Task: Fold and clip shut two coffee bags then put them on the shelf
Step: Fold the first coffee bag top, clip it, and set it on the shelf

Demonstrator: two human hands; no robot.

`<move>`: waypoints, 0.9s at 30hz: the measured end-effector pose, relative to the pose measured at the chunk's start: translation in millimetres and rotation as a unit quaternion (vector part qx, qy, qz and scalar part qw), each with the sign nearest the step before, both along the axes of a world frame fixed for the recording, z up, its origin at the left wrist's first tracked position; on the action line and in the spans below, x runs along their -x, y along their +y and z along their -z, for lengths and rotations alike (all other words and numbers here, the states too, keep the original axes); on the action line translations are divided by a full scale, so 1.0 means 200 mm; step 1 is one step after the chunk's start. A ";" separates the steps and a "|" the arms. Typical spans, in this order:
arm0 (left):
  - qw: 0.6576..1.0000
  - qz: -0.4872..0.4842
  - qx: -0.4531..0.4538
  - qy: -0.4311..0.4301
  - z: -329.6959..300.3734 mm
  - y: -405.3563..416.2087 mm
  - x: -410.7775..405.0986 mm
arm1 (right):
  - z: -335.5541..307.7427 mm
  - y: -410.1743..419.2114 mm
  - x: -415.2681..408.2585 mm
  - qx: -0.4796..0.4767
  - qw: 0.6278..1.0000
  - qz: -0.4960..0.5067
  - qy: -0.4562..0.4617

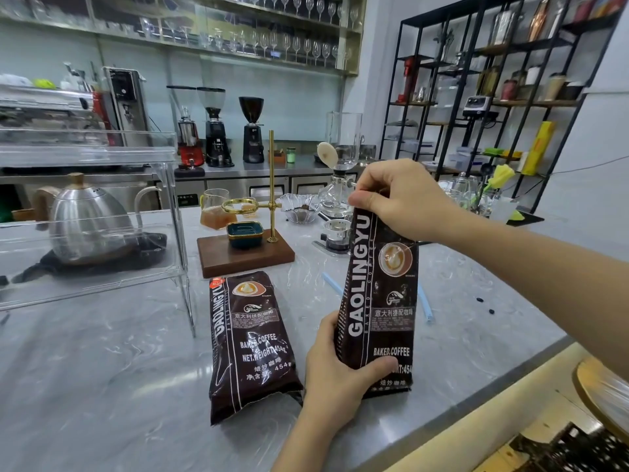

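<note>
Two hands on one bag here: the right hand (pixel 398 195) has its fingers (pixel 366 200) curled over the top edge of the upright dark brown foil coffee bag (pixel 377 301), pinching it, while the left hand (pixel 335 373) wraps around its lower part, thumb across the front. That bag stands on the grey marble tabletop (pixel 119 369). Just left of it lies the second dark brown coffee bag (pixel 252 345), flat on its back. Behind both bags, pale blue plastic clip sticks (pixel 425 304) lie on the marble, and the clear acrylic shelf (pixel 102 253) stands further left.

Your stock by colour: two coffee bags (pixel 377 294) (pixel 250 342), dark brown with white lettering; worktop (pixel 119 369), grey marbled; clips (pixel 425 303), pale blue; dish (pixel 245 233), teal, gold-rimmed.
</note>
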State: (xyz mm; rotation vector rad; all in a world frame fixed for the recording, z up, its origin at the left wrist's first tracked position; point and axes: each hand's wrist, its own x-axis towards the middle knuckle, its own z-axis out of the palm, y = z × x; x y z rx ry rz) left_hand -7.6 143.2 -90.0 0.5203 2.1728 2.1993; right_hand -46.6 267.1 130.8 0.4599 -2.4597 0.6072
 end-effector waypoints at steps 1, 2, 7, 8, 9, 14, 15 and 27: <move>1.000 0.000 -0.005 0.000 0.00 0.00 0.00 | 0.00 0.00 -0.02 0.011 1.000 -0.006 -0.003; 1.000 0.000 -0.011 -0.003 0.00 0.00 -0.01 | 0.01 0.00 -0.04 0.029 1.000 -0.012 0.002; 0.999 -0.011 -0.039 -0.008 -0.01 -0.01 0.00 | 0.28 0.12 -0.22 0.251 0.961 0.053 0.102; 0.999 -0.017 -0.039 -0.007 -0.01 -0.01 0.00 | 0.40 0.15 -0.25 0.310 0.943 0.078 0.091; 0.999 -0.020 -0.037 -0.004 -0.01 -0.01 0.00 | 0.53 0.17 -0.28 0.361 0.925 0.101 0.065; 0.998 -0.035 -0.041 -0.014 0.01 0.00 0.02 | 0.99 0.17 -0.37 0.472 0.862 0.104 -0.152; 0.998 -0.037 -0.040 -0.008 0.02 0.00 0.02 | 1.03 0.15 -0.38 0.485 0.855 0.089 -0.162; 0.998 -0.060 -0.028 0.020 0.00 0.01 0.03 | 1.06 0.23 -0.31 0.380 0.885 -0.049 -0.264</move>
